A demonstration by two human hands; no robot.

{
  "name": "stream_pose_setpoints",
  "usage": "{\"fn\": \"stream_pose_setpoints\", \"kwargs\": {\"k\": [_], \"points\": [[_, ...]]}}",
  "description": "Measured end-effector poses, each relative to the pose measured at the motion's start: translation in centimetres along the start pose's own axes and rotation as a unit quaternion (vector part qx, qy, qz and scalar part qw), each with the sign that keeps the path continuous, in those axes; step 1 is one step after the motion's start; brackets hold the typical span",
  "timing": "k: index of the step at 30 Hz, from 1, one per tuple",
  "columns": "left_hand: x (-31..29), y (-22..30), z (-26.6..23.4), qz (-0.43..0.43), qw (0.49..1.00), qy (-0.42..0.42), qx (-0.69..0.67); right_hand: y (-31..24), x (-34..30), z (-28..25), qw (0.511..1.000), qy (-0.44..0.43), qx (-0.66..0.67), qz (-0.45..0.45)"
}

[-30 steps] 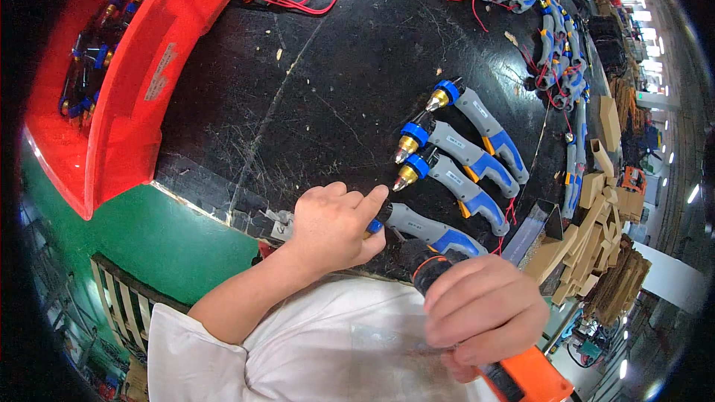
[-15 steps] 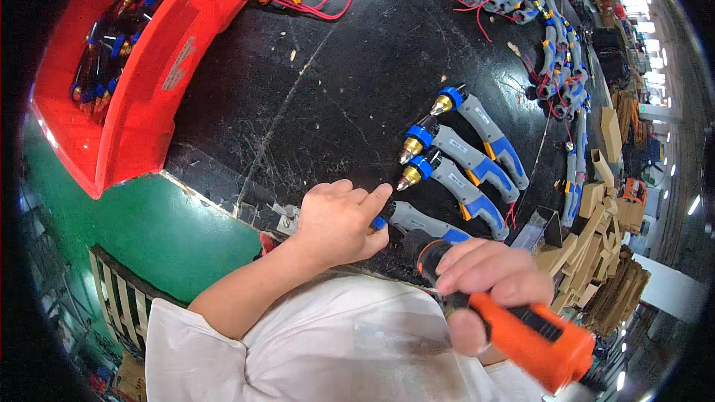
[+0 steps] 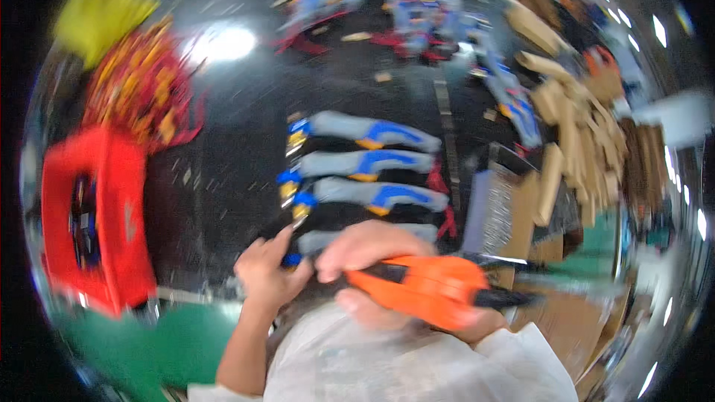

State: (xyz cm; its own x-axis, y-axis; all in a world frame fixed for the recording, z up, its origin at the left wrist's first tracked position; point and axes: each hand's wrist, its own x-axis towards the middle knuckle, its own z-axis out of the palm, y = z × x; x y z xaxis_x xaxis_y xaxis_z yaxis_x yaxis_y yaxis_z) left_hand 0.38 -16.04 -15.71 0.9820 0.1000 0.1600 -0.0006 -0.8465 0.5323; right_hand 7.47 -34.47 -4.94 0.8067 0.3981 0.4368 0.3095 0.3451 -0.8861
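Observation:
My right hand [image 3: 381, 249] is wrapped round an orange power screwdriver [image 3: 439, 290], its black front end pointing left, partly hidden by the fingers. Directly beyond it lies the nearest grey-and-blue handheld tool [image 3: 316, 241], mostly covered by that hand. At this tool's blue collar [image 3: 291, 260] my left hand [image 3: 269, 272] holds on with thumb and forefinger, though motion blurs the grip. Farther off, three like tools lie in a row, among them the closest one [image 3: 350, 191], with blue collars and brass tips to the left and yellow triggers.
A red bin [image 3: 134, 208] with dark parts inside stands at the left table edge. Behind it lie a heap of red wires with orange pieces [image 3: 141, 85] and a yellow bag [image 3: 100, 11]. More grey-and-blue tools [image 3: 424, 11] are at the back. Cardboard pieces [image 3: 573, 149] crowd the right.
The view has swung right and blurred. The screwdriver has turned from slanting to more level, its front now toward the left hand. My left hand stays by the nearest tool's collar.

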Motion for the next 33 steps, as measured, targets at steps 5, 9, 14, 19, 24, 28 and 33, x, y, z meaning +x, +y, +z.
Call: {"fn": "stream_pose_setpoints", "kwargs": {"k": [5,9,14,19,24,28,33], "points": [[-1.0,-0.2,0.7,0.06,0.998,0.01,-0.002,-3.5,-3.4,-9.4,0.937,0.32,0.132,0.034],[-0.1,-1.5,0.2,0.234,0.969,-0.078,-0.005,-4.1,-7.2,-24.2,0.767,0.612,0.192,-0.011],[2.4,-1.6,1.2,0.315,0.948,-0.04,0.012,-1.5,-9.1,-32.2,0.697,0.671,0.226,0.111],[6.3,-0.5,0.9,0.237,0.963,-0.059,-0.112,-4.3,-12.1,-26.3,0.82,0.541,0.002,0.188],[9.7,-0.6,1.2,-0.145,0.954,-0.172,-0.197,-1.5,-11.0,-13.5,0.858,0.275,-0.393,0.183],[12.4,3.5,1.5,-0.125,0.955,-0.158,0.218,3.1,-9.5,-12.0,0.809,0.211,-0.509,0.205],[9.7,5.9,2.1,0.194,0.971,0.077,0.117,5.0,-10.0,-13.2,0.842,0.338,-0.366,0.209]]}}
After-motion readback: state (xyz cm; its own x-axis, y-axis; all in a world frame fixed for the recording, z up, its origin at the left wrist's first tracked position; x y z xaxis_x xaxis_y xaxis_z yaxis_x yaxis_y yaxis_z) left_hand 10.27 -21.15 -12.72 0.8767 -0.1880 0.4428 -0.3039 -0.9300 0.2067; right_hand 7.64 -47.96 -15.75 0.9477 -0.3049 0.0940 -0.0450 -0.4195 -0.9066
